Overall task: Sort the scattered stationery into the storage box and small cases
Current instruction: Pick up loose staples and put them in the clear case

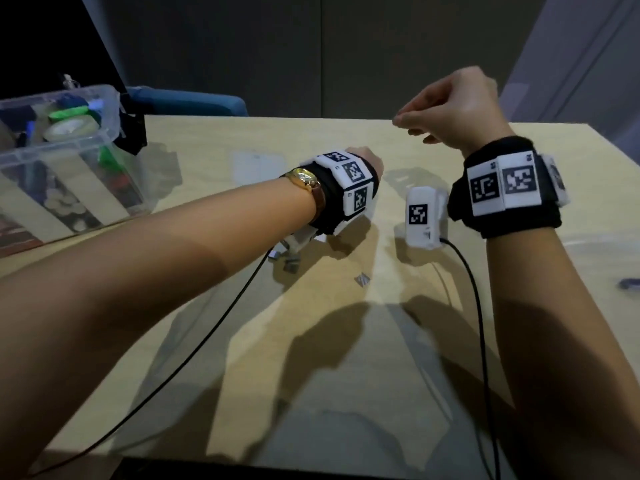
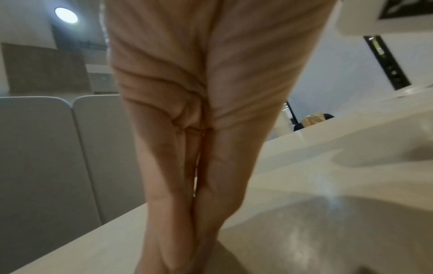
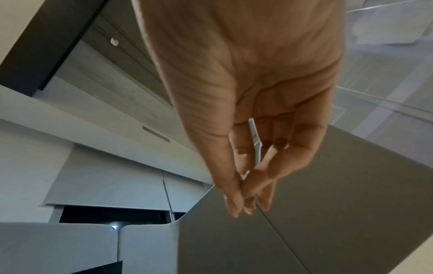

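Right hand (image 1: 453,109): raised above the far right part of the table (image 1: 346,341), wrist bent, fingers pointing left. In the right wrist view the thumb and fingertips (image 3: 236,204) are drawn together to a point; whether anything small is pinched between them cannot be told. A black band with white marker tiles wraps the wrist, and a white camera unit (image 1: 424,216) with a black cable hangs under it.

Left hand (image 2: 201,148): forearm reaches from near left toward the table centre, with a gold watch (image 1: 304,178) and a marker band at the wrist. The head view hides the hand behind the band. The left wrist view shows straight fingers held close together, tips down at the table top, holding nothing visible.

Task items: a clear storage box (image 1: 65,157) stands at the far left of the table, holding a tape roll (image 1: 69,129) and green and dark items in divided compartments. Several small grey pieces (image 1: 291,263) lie scattered on the table just under the left wrist; one more (image 1: 362,279) lies near, to their right. A flat clear case (image 1: 258,166) lies just beyond the left hand. A small dark item (image 1: 628,283) lies at the right edge, blurred.

Surface and room: pale wood table top, strongly shadowed. A blue chair back (image 1: 187,102) stands behind the far edge. Grey partition panels (image 2: 58,157) enclose the desk; a round ceiling light (image 2: 66,15) is lit.
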